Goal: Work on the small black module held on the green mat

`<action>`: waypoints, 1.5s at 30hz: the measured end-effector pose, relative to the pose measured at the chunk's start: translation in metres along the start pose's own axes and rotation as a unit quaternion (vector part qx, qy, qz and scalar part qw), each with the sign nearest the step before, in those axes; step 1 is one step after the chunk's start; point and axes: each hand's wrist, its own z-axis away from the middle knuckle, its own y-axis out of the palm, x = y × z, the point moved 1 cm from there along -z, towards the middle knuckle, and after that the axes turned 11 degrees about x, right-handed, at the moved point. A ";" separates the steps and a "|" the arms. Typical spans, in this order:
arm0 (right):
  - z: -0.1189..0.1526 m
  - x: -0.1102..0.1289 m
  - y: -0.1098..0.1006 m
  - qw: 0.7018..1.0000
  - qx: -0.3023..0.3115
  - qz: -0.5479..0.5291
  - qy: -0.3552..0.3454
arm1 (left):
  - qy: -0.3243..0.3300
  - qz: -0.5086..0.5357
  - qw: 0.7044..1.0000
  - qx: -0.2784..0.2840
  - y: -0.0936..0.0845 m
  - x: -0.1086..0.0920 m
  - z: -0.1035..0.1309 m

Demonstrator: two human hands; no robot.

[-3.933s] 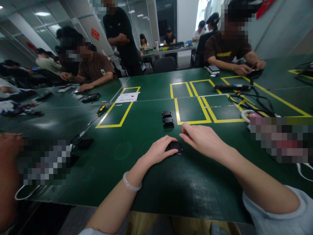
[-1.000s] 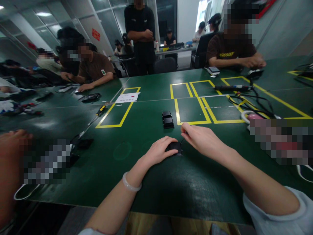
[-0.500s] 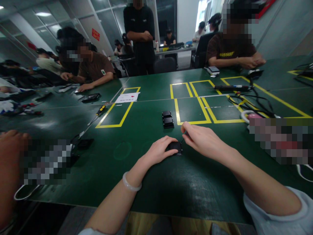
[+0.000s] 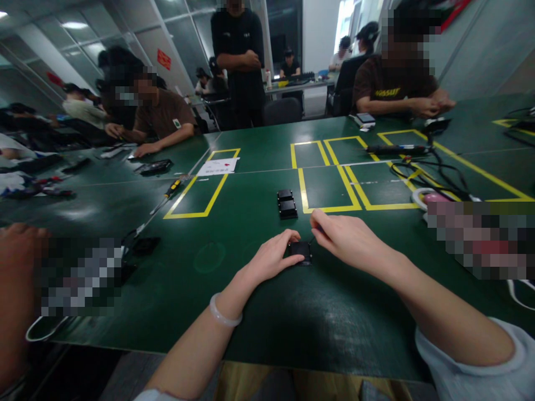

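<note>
A small black square part [image 4: 301,252] lies flat on the green table in front of me. My left hand [image 4: 276,253] holds it from the left, the thumb along its near side and the fingers bent at its far edge. At the part's right side, my right hand [image 4: 334,231] is closed in a pinch on a thin dark tool [image 4: 311,240]. The tool's tip reaches down toward the part's right edge; most of it is hidden by the fingers. Just beyond my hands sit two joined-looking black square parts [image 4: 287,204], one behind the other.
Yellow tape rectangles [image 4: 332,210] mark the table ahead. A yellow-and-black screwdriver [image 4: 173,189] lies left, near a white paper [image 4: 218,166]. Black cables [image 4: 449,172] and a tape roll [image 4: 419,199] are at right. A co-worker's hand [image 4: 20,250] is at far left; other people sit across.
The fingers of my left hand have drawn back and lifted slightly off the top of the black part, showing more of it. My right hand stays almost in place.
</note>
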 end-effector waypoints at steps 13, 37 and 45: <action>-0.002 -0.003 0.005 1.000 -0.012 0.007 0.004 | 0.005 -0.043 0.999 0.003 0.000 0.001 0.000; 0.001 0.001 0.000 1.000 -0.008 -0.022 -0.007 | 0.006 -0.045 0.999 0.004 0.002 0.004 0.000; -0.002 -0.004 0.005 1.000 -0.008 -0.025 -0.010 | 0.002 -0.047 0.999 0.008 0.001 0.003 0.000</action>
